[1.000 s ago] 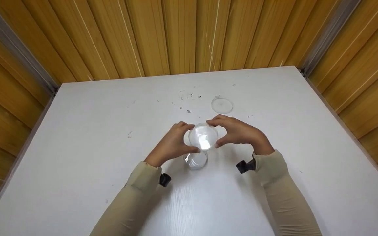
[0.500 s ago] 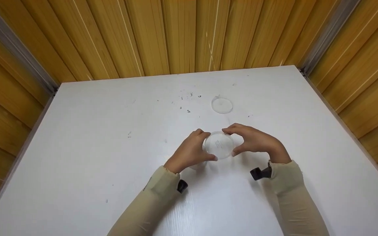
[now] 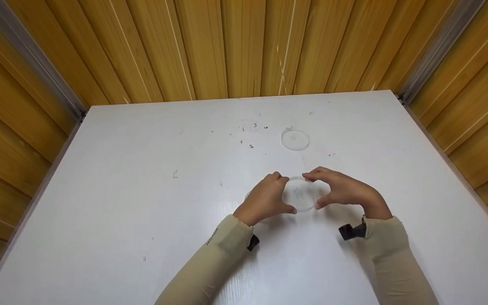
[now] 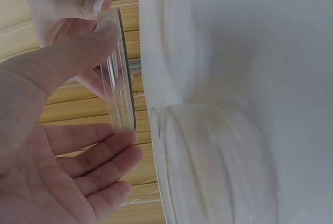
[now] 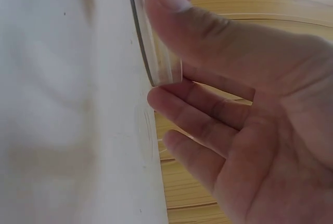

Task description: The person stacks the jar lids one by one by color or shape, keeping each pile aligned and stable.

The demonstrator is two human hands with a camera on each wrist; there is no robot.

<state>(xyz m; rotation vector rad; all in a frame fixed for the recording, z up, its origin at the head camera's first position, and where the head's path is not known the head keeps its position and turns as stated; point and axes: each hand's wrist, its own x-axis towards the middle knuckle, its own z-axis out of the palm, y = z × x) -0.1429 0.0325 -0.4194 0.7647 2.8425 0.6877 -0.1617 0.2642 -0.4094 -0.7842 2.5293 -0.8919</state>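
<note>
Between my two hands is a clear round petri dish (image 3: 299, 193), held up off the white table. My left hand (image 3: 265, 198) pinches its left rim, thumb on the near side and fingertips on the far side. The right hand (image 3: 345, 190) grips the opposite rim the same way. Seen edge-on in the left wrist view, the dish (image 4: 118, 78) has the left thumb and fingers on its rim. More clear round dishware (image 4: 218, 161) stands on the table below the left hand, nearly all hidden behind that hand in the head view.
A clear round dish or lid (image 3: 295, 140) lies on the white table (image 3: 121, 190) beyond the hands. Small dark specks and scuffs mark the tabletop behind them. Yellow wood-look panels (image 3: 210, 46) wall in the back and sides.
Both hands have carried the petri dish to the right, away from the dishware on the table, which the left hand now covers. The head view has shifted slightly.
</note>
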